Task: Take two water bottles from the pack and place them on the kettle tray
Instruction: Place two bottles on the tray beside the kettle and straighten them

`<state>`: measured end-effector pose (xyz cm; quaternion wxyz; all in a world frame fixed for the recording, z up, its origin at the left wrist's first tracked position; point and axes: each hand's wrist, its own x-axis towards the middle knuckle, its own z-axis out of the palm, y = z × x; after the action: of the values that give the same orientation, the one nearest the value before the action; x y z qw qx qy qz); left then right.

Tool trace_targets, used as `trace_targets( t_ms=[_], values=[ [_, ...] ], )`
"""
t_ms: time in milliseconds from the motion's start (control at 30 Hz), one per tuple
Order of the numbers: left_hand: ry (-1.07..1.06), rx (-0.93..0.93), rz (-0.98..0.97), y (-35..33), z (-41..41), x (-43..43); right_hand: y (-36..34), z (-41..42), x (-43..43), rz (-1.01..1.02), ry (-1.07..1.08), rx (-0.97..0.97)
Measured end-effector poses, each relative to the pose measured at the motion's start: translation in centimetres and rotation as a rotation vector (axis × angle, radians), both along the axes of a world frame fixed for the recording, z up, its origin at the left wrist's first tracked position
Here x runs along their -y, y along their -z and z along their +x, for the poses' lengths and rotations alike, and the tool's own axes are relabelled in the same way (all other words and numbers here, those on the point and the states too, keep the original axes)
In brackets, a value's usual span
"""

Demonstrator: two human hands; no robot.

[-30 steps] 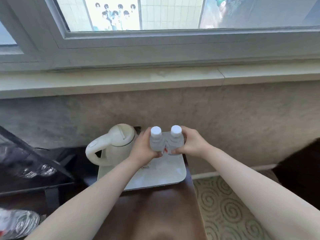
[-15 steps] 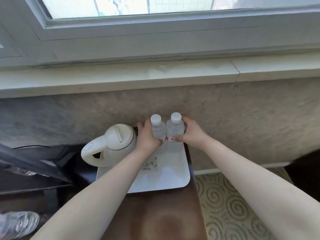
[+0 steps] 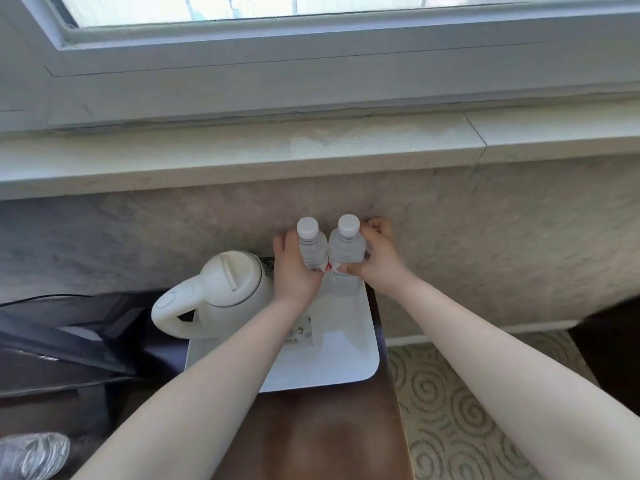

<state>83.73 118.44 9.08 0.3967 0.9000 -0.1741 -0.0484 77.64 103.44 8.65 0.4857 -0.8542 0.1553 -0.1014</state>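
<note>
Two clear water bottles with white caps stand upright side by side at the far end of the white tray (image 3: 349,362). My left hand (image 3: 294,268) wraps the left bottle (image 3: 311,247) from the left. The right bottle (image 3: 346,247) is gripped by my right hand (image 3: 375,261) from the right. The bottles touch each other, and their bases look to be on or just above the tray. A white kettle (image 3: 221,289) sits on the tray's left part, close to my left wrist.
The tray rests on a dark wooden table (image 3: 318,438) against a stone-faced wall below a window sill (image 3: 242,157). A dark shelf unit (image 3: 62,344) stands at the left. A plastic-wrapped pack (image 3: 31,455) lies at bottom left. Patterned carpet (image 3: 450,403) lies at right.
Both hands carried the two bottles further away along the tray towards the wall. My view tilted down, so less of the window shows.
</note>
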Motion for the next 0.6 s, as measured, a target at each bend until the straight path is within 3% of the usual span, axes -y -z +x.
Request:
trace_targets(
  t_ms=[600],
  values=[
    [-0.053,-0.013,0.046,-0.15,-1.21,-0.55,-0.09,-0.39,-0.98,-0.050,0.075,0.061]
  ],
)
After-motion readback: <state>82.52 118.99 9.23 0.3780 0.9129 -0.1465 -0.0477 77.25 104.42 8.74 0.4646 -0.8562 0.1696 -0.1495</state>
